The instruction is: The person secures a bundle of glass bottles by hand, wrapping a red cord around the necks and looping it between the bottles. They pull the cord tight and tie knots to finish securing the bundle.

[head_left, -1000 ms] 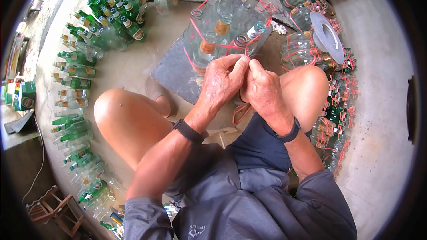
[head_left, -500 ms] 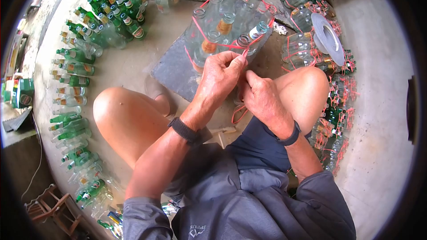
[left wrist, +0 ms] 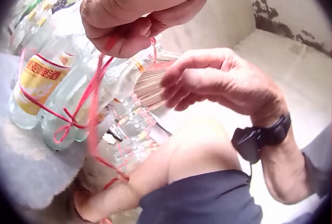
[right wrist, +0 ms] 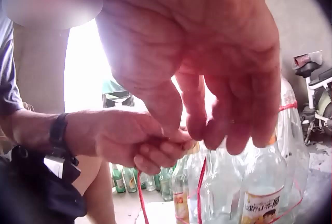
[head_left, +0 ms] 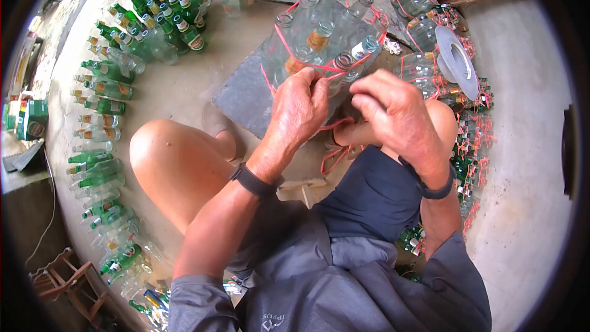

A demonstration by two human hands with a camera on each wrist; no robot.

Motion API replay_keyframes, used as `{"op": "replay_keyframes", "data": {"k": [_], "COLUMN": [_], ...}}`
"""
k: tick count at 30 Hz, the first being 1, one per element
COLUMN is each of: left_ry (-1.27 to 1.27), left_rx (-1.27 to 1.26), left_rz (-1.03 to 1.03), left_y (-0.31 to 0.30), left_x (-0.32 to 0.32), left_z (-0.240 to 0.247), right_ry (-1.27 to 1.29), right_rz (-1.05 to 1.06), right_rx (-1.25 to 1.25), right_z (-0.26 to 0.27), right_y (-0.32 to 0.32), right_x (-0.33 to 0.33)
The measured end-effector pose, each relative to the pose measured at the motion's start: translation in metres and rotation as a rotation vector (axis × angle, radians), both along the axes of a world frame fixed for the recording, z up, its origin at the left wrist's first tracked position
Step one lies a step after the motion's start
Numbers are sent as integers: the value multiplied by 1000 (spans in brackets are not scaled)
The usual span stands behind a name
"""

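Note:
A bundle of clear glass bottles (head_left: pixel 316 40) stands on a dark slab, with red twine (head_left: pixel 279 35) strung around it. At its near edge the left hand (head_left: pixel 295 107) pinches the twine between thumb and fingertips; in the left wrist view a red strand (left wrist: pixel 93 115) hangs from this left hand (left wrist: pixel 145 6). To the right, the right hand (head_left: pixel 399 114) is raised with its fingers loosely bent and apart, holding nothing in the left wrist view. A tied red bow (left wrist: pixel 65 125) shows low on the bottles there.
Green and clear bottles (head_left: pixel 110 89) line the floor at the left, with a cluster at the upper left. Tied bundles (head_left: pixel 421 67) and a grey hat (head_left: pixel 456 61) are at the right. The dark slab (head_left: pixel 243 95) lies under the bundle. Loose twine (head_left: pixel 335 160) lies between the legs.
The right hand has let go of the twine and moved right and up, away from the left hand. The left hand has shifted slightly left, still pinching the twine.

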State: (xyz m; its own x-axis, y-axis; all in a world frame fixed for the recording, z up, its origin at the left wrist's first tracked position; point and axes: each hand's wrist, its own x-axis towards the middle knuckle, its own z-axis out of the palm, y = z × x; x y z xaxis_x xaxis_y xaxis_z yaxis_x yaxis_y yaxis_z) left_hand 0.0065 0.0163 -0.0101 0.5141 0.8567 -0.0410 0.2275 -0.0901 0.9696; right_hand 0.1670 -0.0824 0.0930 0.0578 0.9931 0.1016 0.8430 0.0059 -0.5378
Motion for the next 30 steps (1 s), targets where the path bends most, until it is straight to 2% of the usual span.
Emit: {"op": "replay_keyframes", "data": {"k": [1,3,5,7,12,14,17,21,23,25,30], "left_ry": [32,49,66,114,184,214,210,241,257,256,287], "left_rx": [50,70,91,288,369,419,482,554,555,564,510], "left_rz": [32,68,105,190,213,218,248,280,281,280,270], "left_y": [-2,-4,-7,-7,-3,0,3,4,4,4,0], "left_x": [-1,-2,-1,0,-3,-3,-2,-2,-2,-2,-1], "left_z": [1,3,3,2,2,0,-4,-7,-8,-8,-5], "right_ry": [1,-83,-133,-219,-231,-117,-81,-49,13,-40,40], "right_rz": [2,147,201,310,375,306,384,475,557,565,585], "right_rx": [1,295,342,348,91,-211,-311,-310,-455,-461,-489], "right_z": [0,-2,-5,-11,-25,-19,-16,-23,-22,-20,-28], "right_y": [8,30,50,68,94,101,111,124,131,134,137], "right_x": [3,10,14,16,26,24,28,36,41,39,42]}}
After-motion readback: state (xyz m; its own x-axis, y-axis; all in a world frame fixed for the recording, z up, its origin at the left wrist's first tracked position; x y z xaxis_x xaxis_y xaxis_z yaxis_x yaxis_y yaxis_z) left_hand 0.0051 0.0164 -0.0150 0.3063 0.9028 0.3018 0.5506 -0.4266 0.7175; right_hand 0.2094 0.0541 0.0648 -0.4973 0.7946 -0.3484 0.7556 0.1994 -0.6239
